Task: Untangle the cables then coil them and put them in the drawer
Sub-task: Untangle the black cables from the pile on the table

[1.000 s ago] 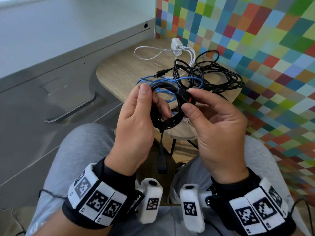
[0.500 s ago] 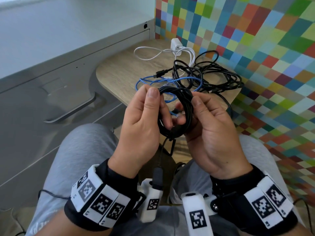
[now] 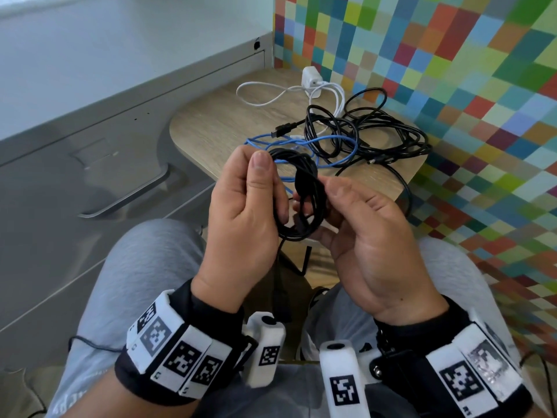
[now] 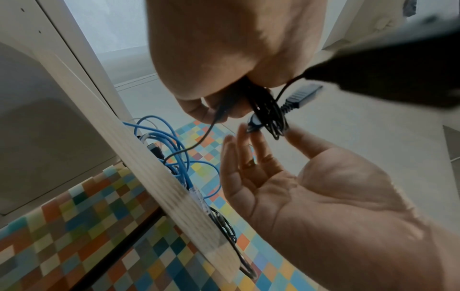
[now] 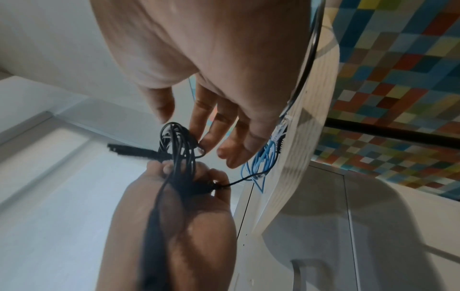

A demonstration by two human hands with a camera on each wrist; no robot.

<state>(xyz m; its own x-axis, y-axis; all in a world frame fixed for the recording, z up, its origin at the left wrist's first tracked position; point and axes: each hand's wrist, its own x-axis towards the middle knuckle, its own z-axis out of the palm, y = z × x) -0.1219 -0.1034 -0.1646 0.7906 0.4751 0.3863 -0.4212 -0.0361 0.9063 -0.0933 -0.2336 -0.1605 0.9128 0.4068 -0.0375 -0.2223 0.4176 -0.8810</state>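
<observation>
Closed grey drawer (image 3: 90, 182) at far left, handle facing out. Next, left hand (image 3: 244, 218), fingers curled round a black coiled cable (image 3: 301, 203), held above the lap just in front of the wooden surface (image 3: 217, 128). Right hand (image 3: 370, 236) beside it, fingers straight and relaxed, fingertips (image 5: 206, 141) touching the coil's loops. Behind, on the surface: blue cable (image 3: 337, 146), white charger cable (image 3: 313, 89), black cable tangle (image 3: 388, 134) at right.

cable tangle (image 3: 355, 140) crowding stool (image 3: 217, 128), drawer (image 3: 90, 182) shut
</observation>
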